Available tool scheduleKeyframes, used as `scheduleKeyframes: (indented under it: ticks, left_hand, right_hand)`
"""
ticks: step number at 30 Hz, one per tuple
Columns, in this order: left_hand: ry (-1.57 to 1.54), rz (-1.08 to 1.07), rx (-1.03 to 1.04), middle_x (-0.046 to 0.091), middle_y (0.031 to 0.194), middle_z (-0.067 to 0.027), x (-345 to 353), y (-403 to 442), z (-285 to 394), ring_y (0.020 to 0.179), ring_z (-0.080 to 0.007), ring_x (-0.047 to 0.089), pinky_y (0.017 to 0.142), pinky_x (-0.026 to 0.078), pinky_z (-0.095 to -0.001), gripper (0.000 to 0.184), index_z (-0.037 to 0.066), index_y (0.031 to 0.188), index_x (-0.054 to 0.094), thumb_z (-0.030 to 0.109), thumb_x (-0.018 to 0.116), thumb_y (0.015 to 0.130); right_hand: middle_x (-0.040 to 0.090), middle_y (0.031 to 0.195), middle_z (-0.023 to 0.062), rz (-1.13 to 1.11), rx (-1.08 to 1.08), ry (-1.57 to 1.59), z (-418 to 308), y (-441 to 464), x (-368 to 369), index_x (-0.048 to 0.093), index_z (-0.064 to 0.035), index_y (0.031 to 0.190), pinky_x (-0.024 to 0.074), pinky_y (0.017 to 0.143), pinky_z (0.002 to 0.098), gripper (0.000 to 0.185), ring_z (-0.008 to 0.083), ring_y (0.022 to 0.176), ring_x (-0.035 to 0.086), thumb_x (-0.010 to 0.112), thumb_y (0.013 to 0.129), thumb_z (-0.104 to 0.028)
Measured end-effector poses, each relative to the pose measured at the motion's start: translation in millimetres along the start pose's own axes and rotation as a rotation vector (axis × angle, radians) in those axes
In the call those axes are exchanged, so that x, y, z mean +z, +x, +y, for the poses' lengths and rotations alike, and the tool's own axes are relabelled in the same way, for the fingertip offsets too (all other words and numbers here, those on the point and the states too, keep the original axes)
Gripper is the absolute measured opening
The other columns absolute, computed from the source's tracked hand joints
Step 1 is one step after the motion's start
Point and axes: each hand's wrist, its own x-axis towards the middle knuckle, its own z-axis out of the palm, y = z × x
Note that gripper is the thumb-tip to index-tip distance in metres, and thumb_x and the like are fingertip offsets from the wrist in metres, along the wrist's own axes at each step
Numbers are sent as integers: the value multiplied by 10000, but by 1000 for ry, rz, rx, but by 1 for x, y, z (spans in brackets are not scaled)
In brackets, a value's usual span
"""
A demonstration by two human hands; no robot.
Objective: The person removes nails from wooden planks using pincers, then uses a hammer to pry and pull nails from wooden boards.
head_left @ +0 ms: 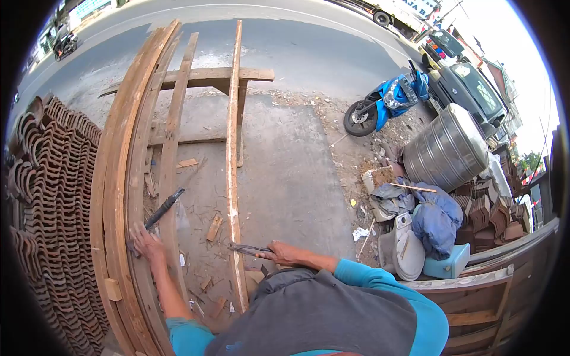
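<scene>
My right hand [284,253] is closed round the handles of metal pincers [250,247]. Their jaw end reaches across a narrow, pale-streaked wooden batten [233,178] running away from me. Over the planks to the left, my left hand [148,244] closes on the lower end of what looks like a hammer. The black grip of this hammer [164,207] points up and to the right, while its head is mostly hidden by the fingers. Under that hand lie long brown wooden planks [122,172], with a separate plank [171,139] to their right.
A wooden trestle [205,76] supports the far ends. Stacked roof tiles [56,219] stand at left. To the right are a blue motorbike [392,98], a metal tank [445,148], a toilet bowl [405,249] and a light-blue box [448,261]. Wood scraps [214,227] litter the ground.
</scene>
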Motion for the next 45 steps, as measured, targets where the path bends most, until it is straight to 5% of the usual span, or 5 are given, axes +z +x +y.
scheduleKeyframes:
  ticks: [9,25,28,36,45]
  left_hand:
    - [-65,-28,77,640,1081,-154,4,28,-3,1124,-342,587,956,435,-474,207,145,1082,692,128,528,955]
    - [24,154,-72,588,1151,-158,-91,35,-106,1133,-386,573,906,500,-503,394,98,1338,571,108,660,954]
    - [102,-250,-384,542,1404,-177,-87,31,-118,1352,-382,482,1088,417,-552,607,115,1542,401,208,644,993]
    - [-65,340,-168,508,1454,-214,-91,-62,-58,1352,-411,474,1113,396,-535,700,61,1507,445,161,752,886]
    - [-202,-90,-564,532,1418,-241,-101,-205,-12,1324,-439,479,1125,375,-538,802,78,1535,420,254,804,853]
  right_hand:
    - [643,710,164,49,78,-57,4,-25,-13,643,31,921,488,667,427,588,260,687,625,520,1046,-530]
    - [697,870,277,48,-32,-13,-37,-27,-19,684,3,1116,499,718,509,533,451,818,674,539,1049,-505]
    - [694,885,303,126,-97,-114,-8,-6,-4,685,-3,1125,502,721,536,554,502,839,666,519,1050,-526]
    - [645,817,337,50,-80,-94,-18,-13,-9,653,40,977,488,708,556,607,521,789,645,492,1055,-540]
    - [697,1015,298,-137,15,11,-59,-17,-44,651,8,1179,519,855,489,506,475,974,677,517,1068,-467]
